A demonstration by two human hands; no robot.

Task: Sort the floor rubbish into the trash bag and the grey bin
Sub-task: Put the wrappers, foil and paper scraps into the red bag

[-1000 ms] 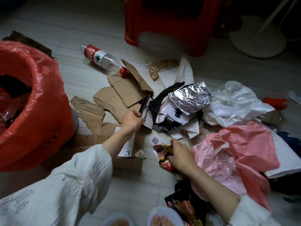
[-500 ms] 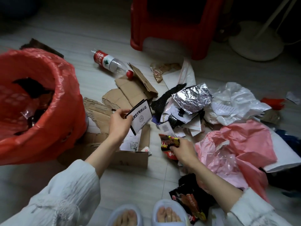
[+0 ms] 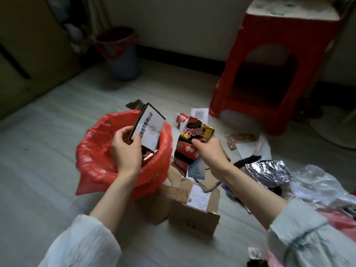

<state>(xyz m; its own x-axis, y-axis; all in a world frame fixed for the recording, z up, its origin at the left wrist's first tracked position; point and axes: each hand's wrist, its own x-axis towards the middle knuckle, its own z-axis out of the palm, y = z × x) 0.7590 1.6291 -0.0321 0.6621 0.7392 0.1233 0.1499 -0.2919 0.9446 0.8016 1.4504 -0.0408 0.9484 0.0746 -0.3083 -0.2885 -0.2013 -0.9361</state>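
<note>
Both hands [image 3: 127, 151] raised, gripping rubbish [image 3: 148, 128]

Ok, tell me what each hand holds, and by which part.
Left hand: white printed card, pinched at its lower left corner. Right hand: red snack wrapper, gripped at its right edge.

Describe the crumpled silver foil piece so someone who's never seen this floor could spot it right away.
Start at the tall red plastic stool against the back wall, then look down the floor toward the camera to the litter heap on the right. The crumpled silver foil sheet lies there, just left of a clear crinkled plastic bag. It is the only shiny, metallic, creased piece among the plastic and brown cardboard.
</note>
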